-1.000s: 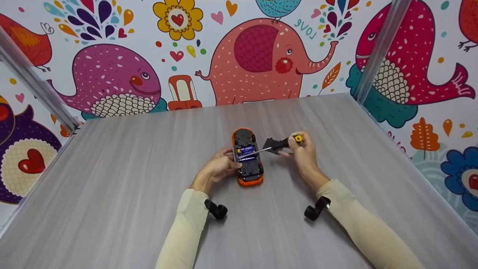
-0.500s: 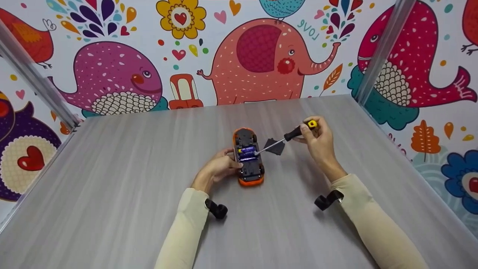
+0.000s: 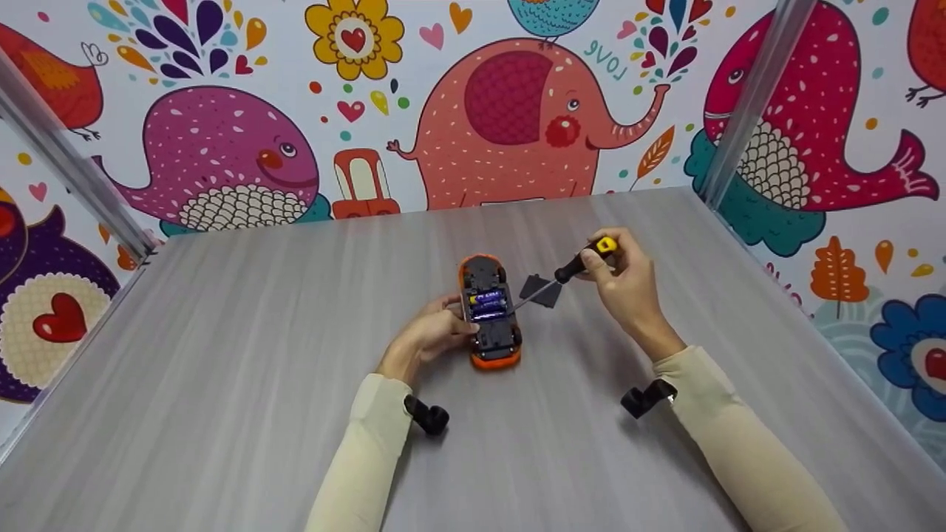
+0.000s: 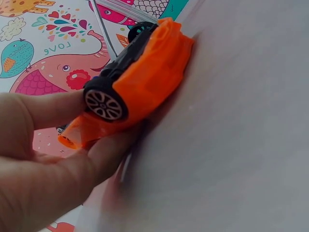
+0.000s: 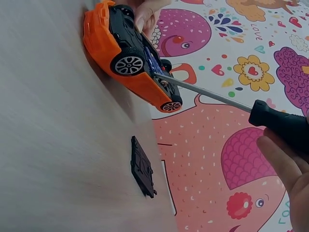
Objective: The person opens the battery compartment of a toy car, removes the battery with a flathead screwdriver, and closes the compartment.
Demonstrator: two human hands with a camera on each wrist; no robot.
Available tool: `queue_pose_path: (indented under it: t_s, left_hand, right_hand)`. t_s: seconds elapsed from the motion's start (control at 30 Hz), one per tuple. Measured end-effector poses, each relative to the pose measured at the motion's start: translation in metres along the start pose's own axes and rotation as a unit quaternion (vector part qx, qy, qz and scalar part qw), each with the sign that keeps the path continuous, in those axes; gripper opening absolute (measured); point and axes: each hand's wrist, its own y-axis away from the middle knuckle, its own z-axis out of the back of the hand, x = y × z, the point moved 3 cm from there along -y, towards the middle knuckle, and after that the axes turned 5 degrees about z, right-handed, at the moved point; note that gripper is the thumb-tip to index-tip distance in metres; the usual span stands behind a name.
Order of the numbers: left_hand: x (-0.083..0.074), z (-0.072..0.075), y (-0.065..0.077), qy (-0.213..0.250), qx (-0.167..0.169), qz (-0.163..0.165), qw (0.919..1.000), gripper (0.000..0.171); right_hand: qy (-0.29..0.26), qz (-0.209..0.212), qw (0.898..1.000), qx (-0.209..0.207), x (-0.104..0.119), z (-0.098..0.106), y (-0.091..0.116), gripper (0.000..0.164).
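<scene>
An orange toy car [image 3: 497,362] lies upside down, its black underside facing up and its battery bay uncovered. Purple batteries [image 3: 488,303] sit in that bay. My left hand [image 3: 429,332] grips the car's left side, thumb on the underside and fingers beneath, as the left wrist view shows. In my right hand [image 3: 628,284] is a screwdriver [image 3: 573,267] with a black and yellow handle, pinched by thumb and fingers. Its metal shaft slants down to the bay's right edge, beside the batteries. A black battery cover [image 3: 542,290] lies on the table just right of the car, under the shaft.
The grey wood-grain table [image 3: 259,355] extends around both arms. A wall panel [image 3: 510,118] printed with cartoon animals stands behind it, with metal posts [image 3: 761,103] at the corners. Each wrist carries a black camera mount [image 3: 427,415].
My right hand has moved right and away with the screwdriver, drawing its tip from across the batteries to the bay's right edge. The battery cover now lies apart from the hand. My left hand stays put.
</scene>
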Motion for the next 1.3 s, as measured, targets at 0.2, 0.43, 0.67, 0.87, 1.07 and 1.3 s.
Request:
queue_pose_path:
  t_s: [0.2,0.43,0.67,0.87,1.07,1.3]
  left_hand:
    - [-0.001,0.001,0.0,0.002,0.001,0.001,1.0,0.073]
    - [-0.001,0.001,0.0,0.007,-0.001,-0.003,1.0,0.072]
    - [0.001,0.002,0.0,0.002,-0.001,-0.003,1.0,0.073]
    - [0.001,0.002,0.0,0.004,-0.001,-0.003,1.0,0.073]
    - [0.0,0.003,0.0,0.003,-0.002,-0.009,0.9999,0.072]
    - [0.001,0.002,0.0,-0.002,-0.006,-0.008,0.9999,0.071]
  right_hand:
    - [0.003,0.01,1.0,0.007,0.008,-0.006,0.001,0.032]
    - [0.095,0.068,0.991,0.058,0.033,-0.017,0.009,0.034]
    - [0.146,0.127,0.978,0.078,0.048,-0.031,0.018,0.034]
    - [0.124,0.088,0.986,0.066,0.045,-0.032,0.016,0.033]
    - [0.04,0.007,0.999,0.027,0.03,-0.024,0.011,0.031]
    - [-0.014,-0.069,0.997,-0.026,0.01,-0.014,0.009,0.026]
